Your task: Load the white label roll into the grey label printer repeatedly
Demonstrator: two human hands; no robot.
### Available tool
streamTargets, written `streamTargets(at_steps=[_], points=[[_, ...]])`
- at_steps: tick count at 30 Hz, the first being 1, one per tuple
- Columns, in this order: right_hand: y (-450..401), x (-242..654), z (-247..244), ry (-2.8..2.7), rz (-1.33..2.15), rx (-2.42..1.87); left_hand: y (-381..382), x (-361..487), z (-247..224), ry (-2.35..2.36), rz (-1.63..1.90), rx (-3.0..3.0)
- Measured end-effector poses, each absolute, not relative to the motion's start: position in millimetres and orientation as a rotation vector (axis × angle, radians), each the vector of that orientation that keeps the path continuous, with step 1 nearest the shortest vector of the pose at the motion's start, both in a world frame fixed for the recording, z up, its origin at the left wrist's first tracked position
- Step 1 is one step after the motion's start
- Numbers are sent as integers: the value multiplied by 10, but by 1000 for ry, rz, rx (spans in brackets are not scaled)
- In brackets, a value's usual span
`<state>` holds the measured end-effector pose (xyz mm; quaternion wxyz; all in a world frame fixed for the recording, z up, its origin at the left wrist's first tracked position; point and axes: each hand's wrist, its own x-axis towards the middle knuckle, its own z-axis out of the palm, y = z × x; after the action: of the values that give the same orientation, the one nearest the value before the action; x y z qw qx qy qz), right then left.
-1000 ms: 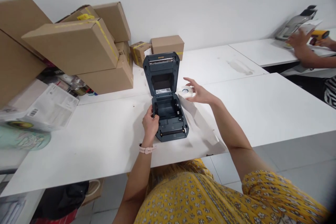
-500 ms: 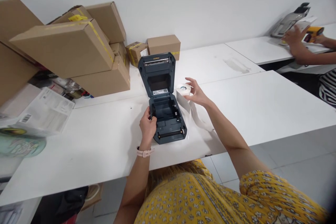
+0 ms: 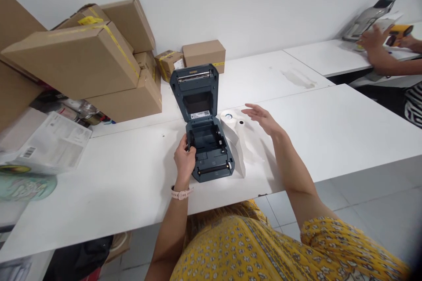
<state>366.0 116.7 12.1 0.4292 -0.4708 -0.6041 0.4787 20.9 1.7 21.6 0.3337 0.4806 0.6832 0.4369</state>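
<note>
A dark grey label printer [image 3: 206,154] lies on the white table with its lid [image 3: 197,92] raised; its inside shows no roll. My left hand [image 3: 185,154] grips the printer's left edge, thumb over the rim and fingers partly hidden behind it. Beside the printer on the right stands a white label roll [image 3: 228,118], a loose strip [image 3: 238,151] trailing from it toward the table's front. Next to the roll I see a small round black spot, too small to make out. My right hand [image 3: 262,119] hovers right of the roll, fingers stretched out, holding nothing.
Cardboard boxes [image 3: 72,57] are stacked at the left, with two smaller boxes [image 3: 204,56] against the wall. A plastic-wrapped package [image 3: 56,142] sits at the left edge. Far right, another person's hands hold a white item and a yellow handheld scanner [image 3: 399,34] near a bottle [image 3: 367,19].
My right hand has let go of the label roll and moved away to the right, fingers straightening. The roll now stands on the table by the printer. My left hand keeps its hold.
</note>
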Motion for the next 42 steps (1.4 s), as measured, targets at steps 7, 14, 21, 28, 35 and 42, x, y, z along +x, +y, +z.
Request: streamTargets(at_steps=[7, 14, 21, 28, 35, 42], points=[[935, 3355, -168, -1477, 1323, -1119, 11, 243, 268, 1800, 1145, 1225], [500, 3304, 393, -1508, 1338, -970, -7, 257, 253, 1793, 1174, 1216], [496, 2448, 926, -2519, 870, -858, 4, 262, 195, 1765, 1216, 1218], [652, 1905, 779, -2946, 340, -1137, 3, 272, 216, 1750, 1257, 1186], [626, 1975, 663, -2800, 398, -1040, 18, 256, 177, 1744, 1253, 1189], [179, 2202, 542, -2515, 653, -769, -3, 260, 207, 1739, 1256, 1216]])
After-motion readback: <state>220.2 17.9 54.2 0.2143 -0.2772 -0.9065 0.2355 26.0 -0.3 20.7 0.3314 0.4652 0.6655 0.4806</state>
